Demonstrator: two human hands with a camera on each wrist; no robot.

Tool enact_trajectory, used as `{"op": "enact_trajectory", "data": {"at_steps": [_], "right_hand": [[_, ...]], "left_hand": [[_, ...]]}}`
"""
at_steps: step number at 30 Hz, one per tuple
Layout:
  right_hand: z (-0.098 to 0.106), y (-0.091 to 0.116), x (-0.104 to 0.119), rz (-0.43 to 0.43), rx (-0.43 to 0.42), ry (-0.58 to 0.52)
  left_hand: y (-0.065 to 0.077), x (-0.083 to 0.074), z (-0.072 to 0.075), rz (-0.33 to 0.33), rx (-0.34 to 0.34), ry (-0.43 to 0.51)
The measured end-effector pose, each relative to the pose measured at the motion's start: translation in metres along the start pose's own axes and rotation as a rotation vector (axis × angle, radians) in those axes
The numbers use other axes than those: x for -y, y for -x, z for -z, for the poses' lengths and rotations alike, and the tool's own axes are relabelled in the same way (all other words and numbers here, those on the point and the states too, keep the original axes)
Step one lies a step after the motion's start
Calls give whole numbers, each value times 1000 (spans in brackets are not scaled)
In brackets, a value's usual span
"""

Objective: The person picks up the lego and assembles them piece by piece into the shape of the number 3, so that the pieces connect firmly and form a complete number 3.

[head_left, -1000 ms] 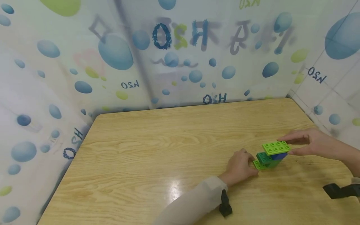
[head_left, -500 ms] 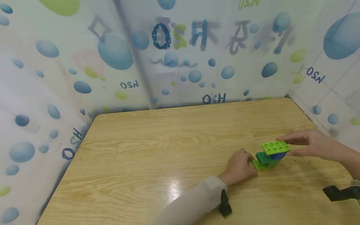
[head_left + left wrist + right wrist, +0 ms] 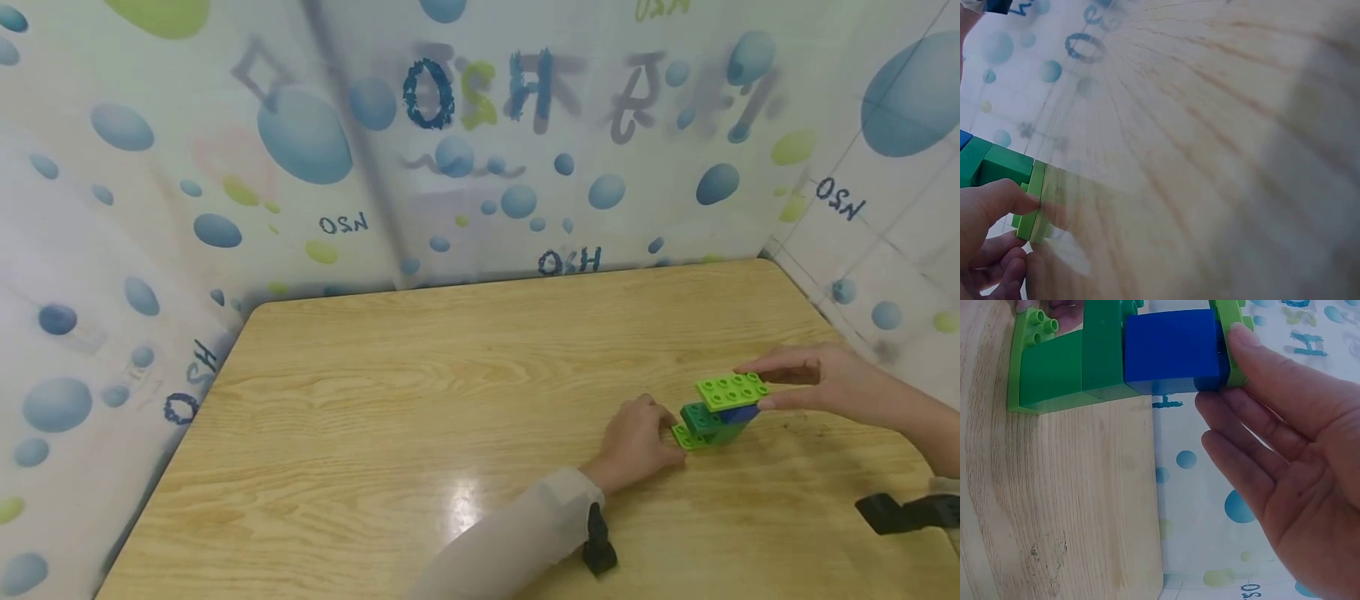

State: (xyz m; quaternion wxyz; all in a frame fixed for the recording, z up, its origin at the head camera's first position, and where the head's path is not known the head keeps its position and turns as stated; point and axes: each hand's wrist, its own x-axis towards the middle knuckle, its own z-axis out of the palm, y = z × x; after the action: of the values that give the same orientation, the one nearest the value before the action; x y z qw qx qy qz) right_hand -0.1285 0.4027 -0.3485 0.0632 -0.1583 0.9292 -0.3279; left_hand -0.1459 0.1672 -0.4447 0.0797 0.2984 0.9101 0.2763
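A stack of toy building bricks stands on the table toward the right of the head view. Its base is a lime green plate (image 3: 688, 437), with a green brick (image 3: 1052, 372), a darker green brick (image 3: 700, 418) and a blue brick (image 3: 1172, 350) rising above it. A second lime green plate (image 3: 732, 392) is on top, studs up, jutting out over the darker green brick. My left hand (image 3: 636, 442) pinches the base plate's left end between thumb and fingers. From the right, my right hand (image 3: 847, 387) grips the top plate's edge, thumb in front and fingers behind.
The wooden table (image 3: 420, 400) extends far to the left of the bricks. Its back edge meets a curtain (image 3: 480, 200) printed with blue and green drops. A tiled wall (image 3: 900, 242) shows through at the right. Black straps (image 3: 600, 542) are on both wrists.
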Motion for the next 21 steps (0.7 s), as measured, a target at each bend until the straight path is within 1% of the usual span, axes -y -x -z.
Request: {"op": "enact_trajectory", "data": {"at_steps": [9, 15, 21], "right_hand": [[1, -1, 0, 41, 1, 29], [1, 0, -1, 22, 6, -3], [2, 0, 1, 11, 15, 34]], "left_hand": [[-1, 1, 0, -5, 5, 18], [-1, 0, -1, -10, -1, 12], [0, -1, 0, -6, -2, 15]]}}
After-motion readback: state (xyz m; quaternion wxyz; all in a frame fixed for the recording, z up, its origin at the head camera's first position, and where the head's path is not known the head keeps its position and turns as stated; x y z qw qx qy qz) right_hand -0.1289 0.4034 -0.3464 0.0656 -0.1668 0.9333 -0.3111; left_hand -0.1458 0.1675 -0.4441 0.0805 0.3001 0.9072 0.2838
